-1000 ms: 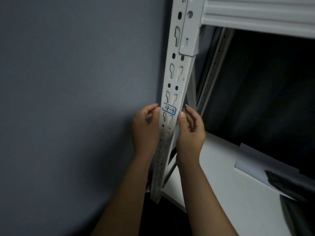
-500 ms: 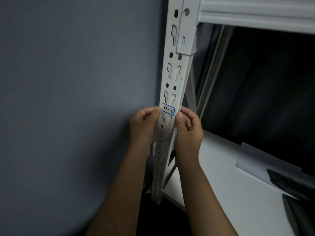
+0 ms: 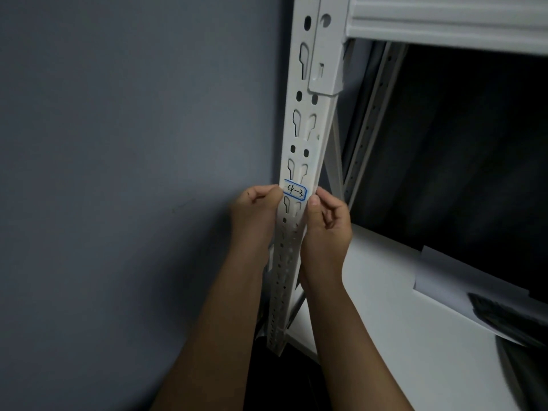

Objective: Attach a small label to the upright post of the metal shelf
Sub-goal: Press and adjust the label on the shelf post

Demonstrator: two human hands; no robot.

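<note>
The white metal upright post (image 3: 308, 129), punched with keyhole slots, runs down the middle of the view. A small white label (image 3: 295, 191) with a blue border and "4-3" written on it lies across the post's front face. My left hand (image 3: 255, 212) is at the label's left end, thumb tip on its edge and fingers curled beside the post. My right hand (image 3: 329, 229) pinches the label's right end at the post's right edge between thumb and forefinger.
A grey wall (image 3: 133, 173) stands close on the left. A white beam (image 3: 444, 19) joins the post at the top. To the lower right, a white shelf board (image 3: 400, 321) carries a paper sheet (image 3: 450, 277) and a dark object (image 3: 510, 318). A rear post (image 3: 370, 120) stands behind.
Both hands stay at the label's ends with only small shifts of the thumbs. The view has drifted slightly.
</note>
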